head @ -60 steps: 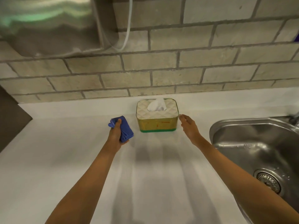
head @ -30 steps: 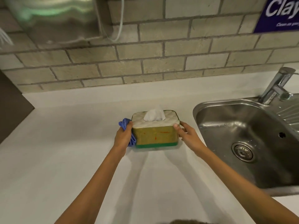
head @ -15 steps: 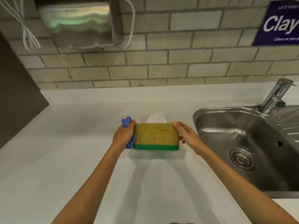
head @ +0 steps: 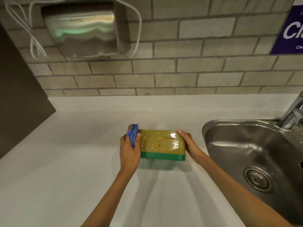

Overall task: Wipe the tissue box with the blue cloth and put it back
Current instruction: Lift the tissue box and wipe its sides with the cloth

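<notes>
The tissue box (head: 162, 144) has a glossy yellow-green side with red marks and a green base band. It is held above the white counter (head: 65, 161), tipped so this side faces me; its top and the tissue are hidden. My left hand (head: 129, 151) presses against the box's left end with the bunched blue cloth (head: 133, 134) gripped between palm and box. My right hand (head: 188, 143) clasps the box's right end, thumb on the upper corner.
A steel sink (head: 255, 154) with a drain lies to the right, its tap (head: 293, 115) at the far right. A metal dispenser (head: 85, 28) with white cords hangs on the brick wall. A dark panel (head: 19, 89) stands at left. A purple sign (head: 290, 30) is upper right.
Both hands closed on the box, lifted it off the counter by the wall, brought it toward me and tipped it, so the tissue top has turned out of sight.
</notes>
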Demonstrator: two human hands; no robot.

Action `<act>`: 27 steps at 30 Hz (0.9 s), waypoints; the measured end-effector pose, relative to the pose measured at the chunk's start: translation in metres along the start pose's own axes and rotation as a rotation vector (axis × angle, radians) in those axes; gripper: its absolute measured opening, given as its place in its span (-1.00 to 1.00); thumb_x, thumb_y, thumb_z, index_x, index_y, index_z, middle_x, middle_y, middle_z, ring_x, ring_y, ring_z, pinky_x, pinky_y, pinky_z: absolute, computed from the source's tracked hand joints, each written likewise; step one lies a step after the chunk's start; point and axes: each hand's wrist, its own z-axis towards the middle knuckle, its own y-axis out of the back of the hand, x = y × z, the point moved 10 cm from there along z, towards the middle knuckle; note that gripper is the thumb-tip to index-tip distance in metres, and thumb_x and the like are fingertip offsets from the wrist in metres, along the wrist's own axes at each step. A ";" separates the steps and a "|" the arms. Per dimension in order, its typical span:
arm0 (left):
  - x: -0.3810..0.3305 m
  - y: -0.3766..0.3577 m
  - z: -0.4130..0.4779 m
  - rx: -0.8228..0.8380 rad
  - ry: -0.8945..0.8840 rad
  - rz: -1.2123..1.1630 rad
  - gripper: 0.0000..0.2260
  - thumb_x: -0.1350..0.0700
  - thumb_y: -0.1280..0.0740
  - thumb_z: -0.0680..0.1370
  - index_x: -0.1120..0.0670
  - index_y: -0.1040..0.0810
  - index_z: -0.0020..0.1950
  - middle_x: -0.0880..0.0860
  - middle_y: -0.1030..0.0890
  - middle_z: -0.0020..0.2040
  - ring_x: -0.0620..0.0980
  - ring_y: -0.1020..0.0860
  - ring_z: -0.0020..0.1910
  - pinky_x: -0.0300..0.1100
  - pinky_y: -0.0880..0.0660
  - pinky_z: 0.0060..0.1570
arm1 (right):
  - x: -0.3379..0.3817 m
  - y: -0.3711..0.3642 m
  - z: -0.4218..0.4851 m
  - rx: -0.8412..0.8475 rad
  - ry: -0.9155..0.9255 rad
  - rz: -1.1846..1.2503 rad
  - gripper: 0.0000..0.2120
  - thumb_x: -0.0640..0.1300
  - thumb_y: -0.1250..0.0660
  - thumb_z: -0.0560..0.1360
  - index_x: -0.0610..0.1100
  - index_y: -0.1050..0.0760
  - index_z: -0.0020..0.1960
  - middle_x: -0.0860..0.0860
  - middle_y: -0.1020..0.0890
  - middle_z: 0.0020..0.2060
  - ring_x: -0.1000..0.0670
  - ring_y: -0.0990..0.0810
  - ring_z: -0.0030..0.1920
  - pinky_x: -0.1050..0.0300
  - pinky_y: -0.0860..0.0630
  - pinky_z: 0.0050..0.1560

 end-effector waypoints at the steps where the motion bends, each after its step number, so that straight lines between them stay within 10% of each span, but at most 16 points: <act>1: -0.007 0.001 -0.003 -0.017 -0.064 0.002 -0.58 -0.06 -0.13 0.60 -0.03 -0.28 0.46 0.00 -0.40 0.24 -0.08 -0.43 0.15 -0.20 -0.37 0.13 | -0.002 0.001 0.004 -0.002 -0.004 0.015 -0.46 0.25 -0.20 0.44 -0.16 -0.26 0.18 -0.11 -0.45 0.01 -0.08 -0.47 0.09 -0.11 -0.37 0.38; 8: -0.037 -0.021 -0.016 0.082 -0.392 0.363 -0.36 -0.33 0.01 0.50 0.00 -0.25 0.47 0.22 -0.27 0.47 0.17 -0.24 0.45 0.22 -0.18 0.38 | -0.006 0.001 0.008 0.007 -0.002 0.066 -0.23 0.27 -0.21 0.34 -0.17 -0.18 0.38 0.03 -0.48 0.05 0.03 -0.51 0.11 0.06 -0.44 0.25; 16: -0.037 -0.016 0.000 -0.037 -0.213 0.306 -0.36 -0.17 -0.24 0.45 0.15 -0.30 0.43 0.12 -0.41 0.40 0.11 -0.40 0.35 0.20 -0.29 0.34 | -0.004 -0.001 0.011 0.008 -0.017 0.105 -0.16 0.27 -0.25 0.26 -0.13 -0.18 0.40 0.01 -0.49 0.10 0.06 -0.53 0.09 0.20 -0.50 0.02; 27: -0.035 -0.031 -0.007 0.075 -0.375 0.455 -0.47 -0.10 -0.07 0.52 0.07 -0.32 0.45 0.16 -0.33 0.46 0.24 -0.27 0.43 0.13 -0.34 0.36 | -0.010 0.001 0.012 0.005 -0.024 0.106 -0.14 0.32 -0.26 0.24 -0.12 -0.27 0.42 -0.12 -0.49 0.29 -0.09 -0.51 0.27 0.00 -0.44 0.31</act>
